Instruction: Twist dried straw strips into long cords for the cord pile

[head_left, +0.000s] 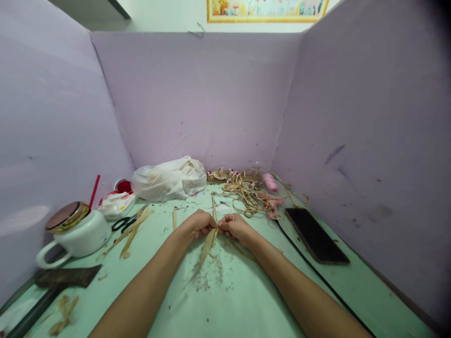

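Observation:
My left hand and my right hand meet at the middle of the pale green table, both with fingers curled in a pinch. Between them they grip a bundle of dried straw strips. One end of the bundle points down toward me and a thin strip sticks up past the knuckles. Fine straw crumbs lie on the table just below the hands.
Loose straw strips and black-handled scissors lie at the left, near a white lidded mug. A white plastic bag and tangled braided cord sit at the back. A dark phone with cable lies right. Purple partition walls enclose the table.

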The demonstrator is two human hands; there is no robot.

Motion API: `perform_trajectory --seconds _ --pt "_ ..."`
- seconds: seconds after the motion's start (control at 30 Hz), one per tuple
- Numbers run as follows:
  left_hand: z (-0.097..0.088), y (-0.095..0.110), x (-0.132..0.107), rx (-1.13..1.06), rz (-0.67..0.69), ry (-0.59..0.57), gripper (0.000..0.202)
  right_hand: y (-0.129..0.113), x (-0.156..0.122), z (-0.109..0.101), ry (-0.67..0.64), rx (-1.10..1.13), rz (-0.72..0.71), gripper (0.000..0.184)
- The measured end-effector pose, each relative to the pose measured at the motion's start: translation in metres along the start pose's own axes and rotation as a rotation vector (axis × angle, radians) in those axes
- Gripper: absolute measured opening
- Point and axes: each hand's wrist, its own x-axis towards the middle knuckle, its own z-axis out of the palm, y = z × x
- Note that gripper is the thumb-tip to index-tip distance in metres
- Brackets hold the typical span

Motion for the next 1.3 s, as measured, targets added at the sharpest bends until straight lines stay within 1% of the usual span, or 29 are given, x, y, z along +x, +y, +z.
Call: perform_trajectory --seconds 0.07,0.1,0.17,0.27,0.33,0.43,0.47,0.53,0.6,0.7,0.8,0.83,0.87,0.9,0.97,1.03,1.07,1.1,1.17,1.23,1.3 --pt "0.002 0.002 0.0 0.019 -0.067 -0.039 0.017 0.0 -0.001 0.0 0.013 0.016 0.003 0.01" --pt "0.002 0.002 0.0 0.046 -0.079 -0.05 0.015 0.0 -0.001 0.0 0.015 0.024 0.006 0.01" --pt "0.003 0.001 0.001 0.1 -0.05 -0.065 0.013 -0.001 -0.002 0.001 0.013 0.036 0.013 0.01" --pt "0.003 0.001 0.001 0.115 0.019 -0.087 0.012 -0.003 -0.004 0.001 0.006 0.031 0.03 0.01" --pt "0.002 0.002 -0.001 0.141 0.053 -0.055 0.012 -0.004 -0.004 0.001 -0.001 0.024 0.034 0.009" --pt "0.001 0.004 -0.005 0.205 0.071 0.055 0.012 -0.005 -0.004 -0.001 -0.006 0.045 0.031 0.007" --pt "0.0 0.004 -0.005 0.206 0.074 0.084 0.013 -0.005 -0.004 -0.002 -0.006 0.06 0.03 0.007" --pt "-0.001 0.004 -0.006 0.165 0.085 0.1 0.013 -0.005 -0.003 -0.004 -0.005 0.095 0.034 0.006" --pt "0.0 0.001 -0.003 0.088 0.096 0.052 0.01 -0.006 -0.003 -0.005 -0.017 0.119 0.036 0.006" --pt "0.001 -0.003 0.003 -0.065 0.106 -0.096 0.006 -0.006 -0.003 -0.007 -0.046 0.141 0.035 0.007" --pt "0.002 -0.006 0.008 -0.194 0.064 -0.247 0.004 -0.005 -0.003 -0.007 -0.061 0.143 0.035 0.008" --pt "0.003 -0.006 0.009 -0.208 0.04 -0.272 0.005 -0.004 -0.003 -0.008 -0.065 0.141 0.033 0.008" --pt "0.002 -0.006 0.009 -0.206 0.015 -0.28 0.006 -0.004 -0.002 -0.008 -0.078 0.135 0.03 0.008" --pt "0.002 -0.006 0.009 -0.189 -0.006 -0.263 0.007 -0.003 -0.002 -0.008 -0.095 0.126 0.027 0.008" --pt "0.001 -0.005 0.008 -0.121 -0.028 -0.18 0.007 -0.003 -0.002 -0.008 -0.117 0.101 0.019 0.009" --pt "0.0 -0.005 0.007 -0.069 -0.015 -0.103 0.005 -0.002 -0.001 -0.008 -0.106 0.077 0.013 0.011" --pt "-0.001 -0.006 0.006 -0.062 0.011 -0.088 0.004 -0.001 -0.001 -0.008 -0.093 0.07 0.008 0.011" --pt "-0.002 -0.006 0.006 -0.072 0.043 -0.092 0.003 0.0 -0.001 -0.008 -0.083 0.064 0.004 0.011" --pt "-0.003 -0.008 0.007 -0.124 0.091 -0.144 0.003 0.001 0.0 -0.008 -0.08 0.049 -0.005 0.012" --pt "-0.003 -0.01 0.009 -0.161 0.088 -0.193 0.006 0.002 0.0 -0.008 -0.082 0.028 -0.018 0.013" --pt "-0.003 -0.011 0.012 -0.172 0.062 -0.185 0.006 0.003 0.001 -0.009 -0.085 0.001 -0.039 0.014"
